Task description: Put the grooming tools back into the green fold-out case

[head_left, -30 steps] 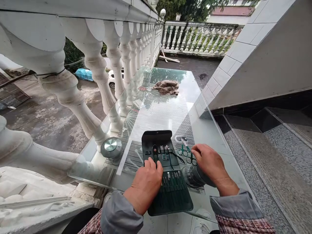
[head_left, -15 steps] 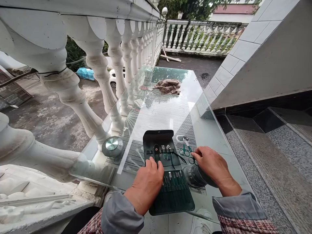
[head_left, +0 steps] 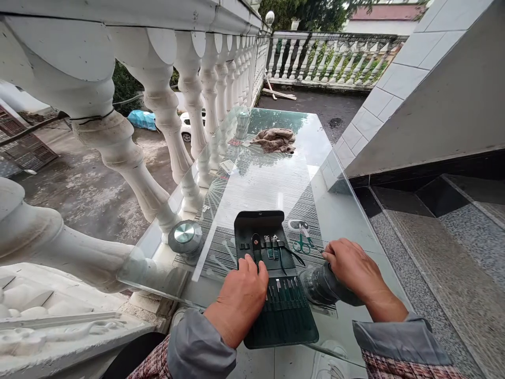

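A dark green manicure case (head_left: 282, 329) lies unfolded on the glass table, its slim metal tools (head_left: 286, 289) strapped in a row. In its upper flap sit a black-handled clipper (head_left: 256, 245), two small nail clippers (head_left: 271, 247) and cuticle nippers (head_left: 287, 255). My left hand (head_left: 240, 295) rests on the case's left side, fingers loosely stretched beside the black clipper, its palm hidden. To the right of the case, my right hand (head_left: 355, 268) pinches the end of a thin green-handled tool (head_left: 313, 243). Small green-handled scissors (head_left: 299, 246) show beside that tool, partly confused with reflections.
The glass tabletop (head_left: 355, 237) rests on faceted round supports, one (head_left: 185, 237) at the left and another (head_left: 327, 284) under my right hand. A crumpled brown cloth (head_left: 275, 140) lies farther back. White balusters (head_left: 158, 105) run along the left; stone steps (head_left: 426, 252) are at the right.
My right hand has moved slightly right, away from the case, with the thin tool between its fingers. My left hand stays on the case. The view has shifted a little.
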Motion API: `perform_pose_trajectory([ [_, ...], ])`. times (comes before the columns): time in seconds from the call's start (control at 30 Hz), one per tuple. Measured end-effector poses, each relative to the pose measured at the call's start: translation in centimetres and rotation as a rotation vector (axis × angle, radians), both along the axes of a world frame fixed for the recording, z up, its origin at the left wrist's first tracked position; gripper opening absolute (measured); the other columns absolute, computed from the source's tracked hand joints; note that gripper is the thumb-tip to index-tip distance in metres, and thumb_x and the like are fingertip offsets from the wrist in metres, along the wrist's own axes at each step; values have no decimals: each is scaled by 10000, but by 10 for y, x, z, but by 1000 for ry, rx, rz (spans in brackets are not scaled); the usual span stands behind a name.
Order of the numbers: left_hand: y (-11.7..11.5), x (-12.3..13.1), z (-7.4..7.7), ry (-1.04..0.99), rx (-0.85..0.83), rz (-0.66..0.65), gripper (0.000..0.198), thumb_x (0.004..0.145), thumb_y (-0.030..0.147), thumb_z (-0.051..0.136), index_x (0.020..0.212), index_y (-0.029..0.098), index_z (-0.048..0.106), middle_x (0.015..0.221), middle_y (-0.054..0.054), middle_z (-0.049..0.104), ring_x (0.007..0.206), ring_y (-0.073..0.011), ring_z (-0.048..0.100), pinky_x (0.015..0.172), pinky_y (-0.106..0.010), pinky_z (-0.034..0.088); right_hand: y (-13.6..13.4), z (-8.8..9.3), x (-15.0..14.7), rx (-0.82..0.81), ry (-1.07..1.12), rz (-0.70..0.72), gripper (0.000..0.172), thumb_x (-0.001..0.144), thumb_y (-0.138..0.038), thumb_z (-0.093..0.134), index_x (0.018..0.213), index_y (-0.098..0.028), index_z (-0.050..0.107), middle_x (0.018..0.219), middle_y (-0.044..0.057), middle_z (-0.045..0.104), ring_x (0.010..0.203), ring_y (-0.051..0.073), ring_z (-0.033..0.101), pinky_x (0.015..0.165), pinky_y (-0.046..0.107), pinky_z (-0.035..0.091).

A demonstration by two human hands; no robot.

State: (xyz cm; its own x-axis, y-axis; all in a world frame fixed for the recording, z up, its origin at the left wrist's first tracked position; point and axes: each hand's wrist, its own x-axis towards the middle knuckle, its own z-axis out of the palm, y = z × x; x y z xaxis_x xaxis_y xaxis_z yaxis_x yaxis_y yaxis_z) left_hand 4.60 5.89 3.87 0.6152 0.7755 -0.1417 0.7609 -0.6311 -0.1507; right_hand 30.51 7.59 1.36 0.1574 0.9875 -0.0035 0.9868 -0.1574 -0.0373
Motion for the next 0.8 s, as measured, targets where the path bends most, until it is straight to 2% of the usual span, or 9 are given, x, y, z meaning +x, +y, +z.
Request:
perform_pose_trajectory([
  [0.23,1,0,-5,5,20,-9,426,879,206,543,1292,142,457,1233,-256,513,1066,-311,571,617,-296,555,-2,-1,-1,-14,-1,-2,129,843,-249,459,743,-204,526,842,69,560,834,231,488,625,305,321],
  [0.4,0,-1,-7,5,38,-12,426,881,220,534,1291,142,450,1237,-255,506,1058,-308,568,606,-288,540,-1,9,-5,32,133,-65,140,837,-276,424,721,-217,474,740,44,567,714,200,500,570,288,309],
  [0.5,-1,-1,-7,4,61,-9,416,874,230,541,1273,142,464,1211,-239,522,1002,-292,585,596,-279,525,-1,22,-15,81,334,-110,136,823,-310,428,720,-225,457,655,6,549,609,168,487,542,274,313],
  [0.6,-1,-1,-2,-69,122,-36,406,879,182,512,1277,147,443,1047,-160,596,814,-205,611,550,-238,488,-5,33,-33,81,632,28,184,820,-368,453,713,-221,484,633,-17,530,593,140,480,566,259,359],
  [0.7,-2,-1,6,-218,241,-117,405,888,119,446,1291,119,403,844,-70,594,678,-146,570,538,-223,451,-14,39,-58,-56,866,172,202,811,-377,494,702,-208,509,617,-31,498,584,117,462,540,235,367],
  [0.8,-3,-3,12,-346,379,-183,348,897,104,403,1245,84,423,712,-25,549,596,-133,523,504,-233,395,-23,39,-82,-209,1092,190,220,812,-379,512,695,-194,489,614,-49,453,511,81,416,456,208,343],
])
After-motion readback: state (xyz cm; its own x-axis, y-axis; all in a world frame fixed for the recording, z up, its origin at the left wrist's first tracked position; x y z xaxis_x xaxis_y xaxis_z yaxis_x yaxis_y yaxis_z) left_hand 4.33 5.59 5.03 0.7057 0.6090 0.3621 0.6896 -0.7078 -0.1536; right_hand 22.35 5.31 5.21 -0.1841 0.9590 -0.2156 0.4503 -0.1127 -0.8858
